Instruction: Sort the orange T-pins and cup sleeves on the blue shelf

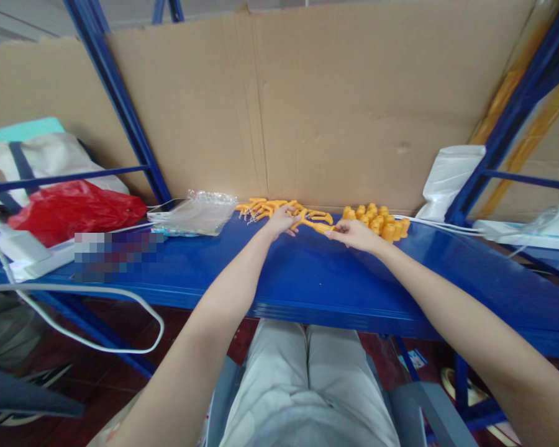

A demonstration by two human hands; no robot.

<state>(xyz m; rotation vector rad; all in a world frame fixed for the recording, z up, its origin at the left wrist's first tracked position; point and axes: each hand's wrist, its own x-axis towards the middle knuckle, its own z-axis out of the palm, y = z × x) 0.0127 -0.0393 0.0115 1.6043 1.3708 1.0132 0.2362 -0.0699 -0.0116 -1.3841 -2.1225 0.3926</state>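
Note:
On the blue shelf [307, 273] lies a heap of long orange plastic pieces [265, 207] with small metal chains, and to its right a cluster of short orange caps [377, 220]. My left hand [282, 220] rests on the long pieces with fingers curled, pinching one orange piece [302, 217]. My right hand [354, 234] is closed at its fingertips on another orange piece [325, 228], just left of the caps. Both hands meet near the shelf's back edge.
Clear plastic bags [200, 211] lie left of the orange heap. Farther left sit a red bag [74, 211], a white power adapter [16, 245] and its cable [97, 298]. A white bag [449, 177] and white cables [447, 225] are at right. Cardboard [330, 105] backs the shelf.

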